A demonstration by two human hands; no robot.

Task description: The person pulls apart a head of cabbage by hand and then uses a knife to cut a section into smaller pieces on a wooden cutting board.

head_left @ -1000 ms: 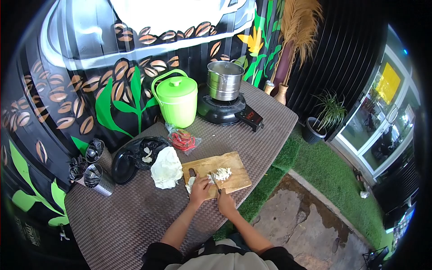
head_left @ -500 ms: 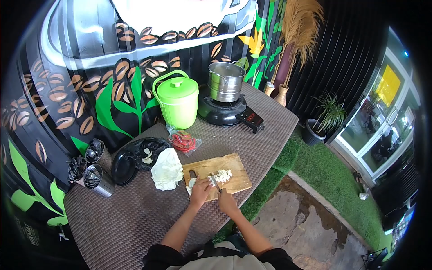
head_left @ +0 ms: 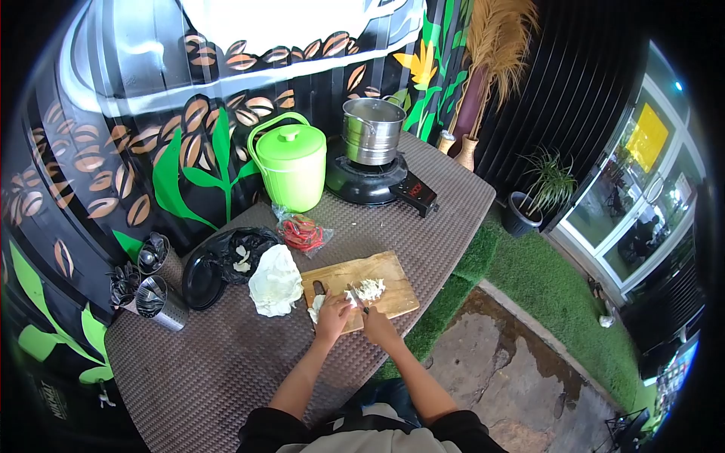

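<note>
A wooden cutting board (head_left: 394,300) lies on the brown woven-pattern table, with a heap of shredded white cabbage (head_left: 369,289) on it. My right hand (head_left: 379,329) is closed round the handle of a knife (head_left: 358,300), whose blade points away from me beside the heap. Pressed on a pale piece of cabbage (head_left: 316,308) at the board's left part is my left hand (head_left: 333,317), its fingertips close to the blade. Large pale cabbage leaves (head_left: 275,281) rest on the table left of the board.
Behind the board are a bag of red chilies (head_left: 303,233), a lime-green lidded bucket (head_left: 294,167) and a steel pot (head_left: 373,132) on a black stove (head_left: 365,183). A black plastic bag (head_left: 249,245), a black plate (head_left: 202,279) and metal cutlery holders (head_left: 172,312) stand left.
The view has shifted slightly. Both hands stay at the board, the left on the cabbage and the right on the knife, with only a small movement of the knife.
</note>
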